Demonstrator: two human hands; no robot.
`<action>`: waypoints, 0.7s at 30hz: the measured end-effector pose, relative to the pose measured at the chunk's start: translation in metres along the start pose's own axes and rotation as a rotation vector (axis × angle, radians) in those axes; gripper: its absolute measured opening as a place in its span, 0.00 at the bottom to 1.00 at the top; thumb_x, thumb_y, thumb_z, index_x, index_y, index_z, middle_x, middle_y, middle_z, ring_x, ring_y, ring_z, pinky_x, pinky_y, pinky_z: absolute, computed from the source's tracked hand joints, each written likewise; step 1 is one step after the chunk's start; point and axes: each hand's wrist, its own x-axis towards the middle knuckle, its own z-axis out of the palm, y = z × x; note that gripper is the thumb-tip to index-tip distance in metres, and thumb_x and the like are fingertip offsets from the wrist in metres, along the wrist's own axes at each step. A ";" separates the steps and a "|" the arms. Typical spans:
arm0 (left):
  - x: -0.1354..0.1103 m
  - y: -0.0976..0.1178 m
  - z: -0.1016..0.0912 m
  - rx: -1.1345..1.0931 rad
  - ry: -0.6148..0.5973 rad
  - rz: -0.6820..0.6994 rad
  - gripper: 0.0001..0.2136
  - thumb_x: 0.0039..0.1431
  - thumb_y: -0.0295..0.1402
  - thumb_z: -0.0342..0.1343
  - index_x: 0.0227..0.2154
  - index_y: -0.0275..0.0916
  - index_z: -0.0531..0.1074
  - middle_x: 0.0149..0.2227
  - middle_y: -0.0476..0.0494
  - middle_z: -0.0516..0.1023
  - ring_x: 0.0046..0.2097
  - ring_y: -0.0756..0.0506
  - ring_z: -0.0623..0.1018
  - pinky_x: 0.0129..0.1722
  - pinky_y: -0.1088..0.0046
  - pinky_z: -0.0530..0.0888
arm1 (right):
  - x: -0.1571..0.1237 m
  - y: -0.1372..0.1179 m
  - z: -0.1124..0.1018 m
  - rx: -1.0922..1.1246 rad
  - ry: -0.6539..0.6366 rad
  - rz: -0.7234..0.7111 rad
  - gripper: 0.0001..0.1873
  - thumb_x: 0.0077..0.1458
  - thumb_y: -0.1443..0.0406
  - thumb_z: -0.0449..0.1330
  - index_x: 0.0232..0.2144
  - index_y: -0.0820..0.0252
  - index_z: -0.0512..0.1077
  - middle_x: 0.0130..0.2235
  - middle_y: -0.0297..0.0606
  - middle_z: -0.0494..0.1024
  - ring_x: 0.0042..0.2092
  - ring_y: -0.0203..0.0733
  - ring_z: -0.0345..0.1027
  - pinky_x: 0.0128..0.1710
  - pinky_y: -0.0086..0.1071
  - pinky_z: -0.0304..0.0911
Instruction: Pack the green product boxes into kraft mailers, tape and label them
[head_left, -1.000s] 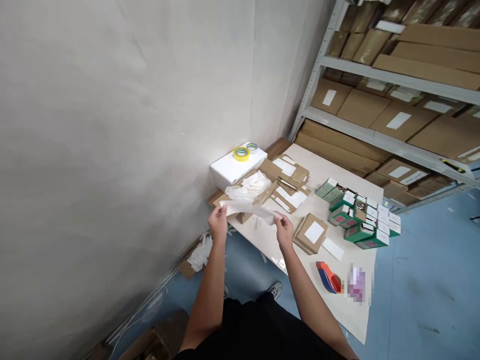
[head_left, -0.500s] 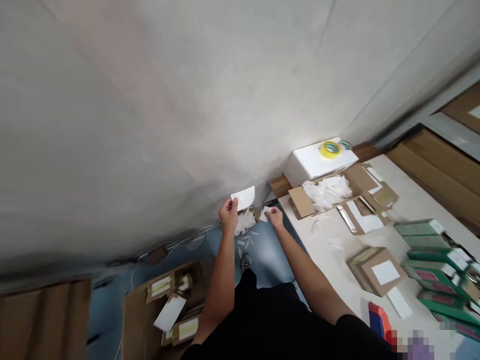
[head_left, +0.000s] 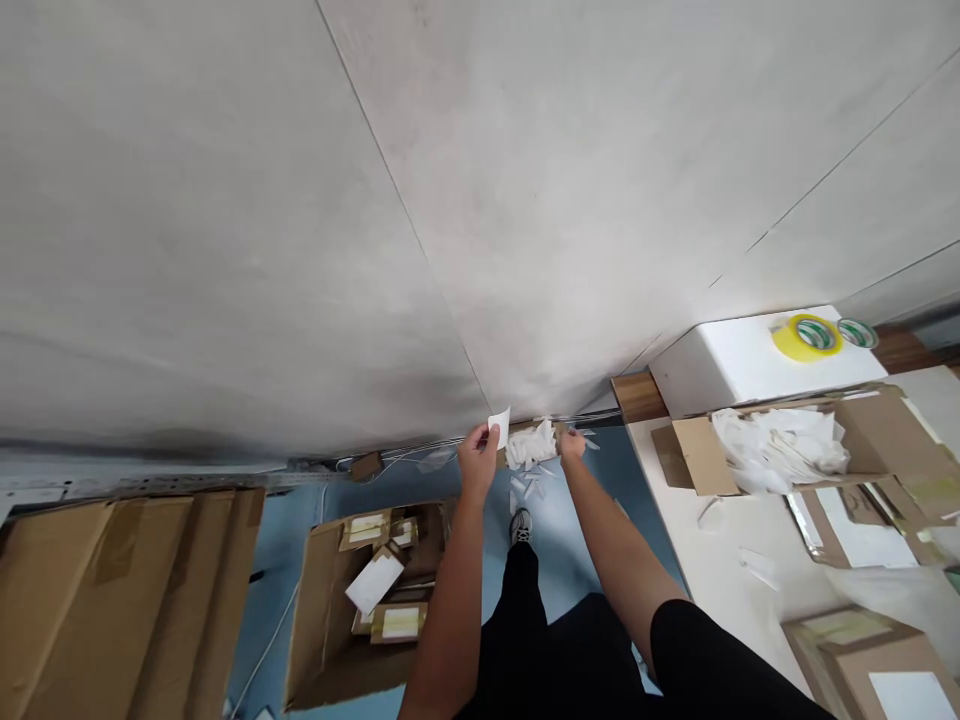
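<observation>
My left hand (head_left: 478, 461) pinches a small white label sheet (head_left: 500, 428) held upright near the wall. My right hand (head_left: 572, 443) is closed just to the right, over a small cardboard box full of white paper scraps (head_left: 529, 445) on the blue floor; whatever its fingers hold is too small to make out. Loose white strips lie on the floor under the hands.
An open carton (head_left: 360, 600) with small brown parcels sits on the floor at my left. Flattened cardboard (head_left: 120, 590) leans at far left. The table (head_left: 727, 560) at right carries a white box (head_left: 750, 360) with tape rolls (head_left: 806, 337), an open carton of white scraps (head_left: 780, 450) and brown parcels (head_left: 877, 660).
My view swung left and down from the table toward the floor by the wall. Both hands moved off the table to the scrap box; the strip in the right hand is no longer visible.
</observation>
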 end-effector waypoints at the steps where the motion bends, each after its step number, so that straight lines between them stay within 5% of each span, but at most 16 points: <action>1: 0.000 -0.002 0.002 0.022 -0.008 0.011 0.18 0.61 0.50 0.59 0.34 0.38 0.81 0.30 0.47 0.78 0.33 0.47 0.75 0.35 0.74 0.71 | -0.001 -0.001 -0.003 -0.006 0.043 0.032 0.13 0.45 0.54 0.60 0.22 0.56 0.65 0.27 0.41 0.76 0.36 0.46 0.71 0.41 0.38 0.64; 5: -0.006 0.000 0.022 0.085 -0.097 0.082 0.18 0.63 0.48 0.57 0.34 0.39 0.81 0.31 0.46 0.79 0.33 0.46 0.75 0.37 0.72 0.72 | -0.024 -0.017 -0.025 0.113 0.132 0.131 0.18 0.43 0.50 0.61 0.29 0.57 0.71 0.31 0.39 0.78 0.36 0.45 0.72 0.38 0.36 0.66; 11: -0.037 0.038 0.085 0.044 -0.319 0.286 0.13 0.63 0.46 0.60 0.37 0.42 0.82 0.35 0.42 0.81 0.37 0.44 0.78 0.42 0.69 0.74 | -0.083 -0.076 -0.091 0.379 -0.075 0.012 0.22 0.51 0.46 0.65 0.25 0.58 0.75 0.30 0.37 0.79 0.34 0.41 0.72 0.37 0.32 0.66; 15: -0.077 0.067 0.135 0.050 -0.483 0.463 0.14 0.60 0.44 0.64 0.45 0.44 0.82 0.42 0.39 0.81 0.43 0.41 0.79 0.47 0.65 0.76 | -0.104 -0.108 -0.156 0.512 -0.027 -0.014 0.25 0.55 0.43 0.63 0.30 0.58 0.79 0.34 0.41 0.82 0.38 0.44 0.74 0.37 0.34 0.68; 21: -0.166 0.093 0.220 0.079 -0.572 0.671 0.34 0.53 0.43 0.70 0.62 0.43 0.70 0.58 0.32 0.73 0.58 0.33 0.75 0.56 0.59 0.74 | -0.126 -0.111 -0.281 0.632 0.180 -0.070 0.21 0.52 0.46 0.67 0.32 0.58 0.82 0.34 0.42 0.83 0.39 0.48 0.76 0.39 0.39 0.72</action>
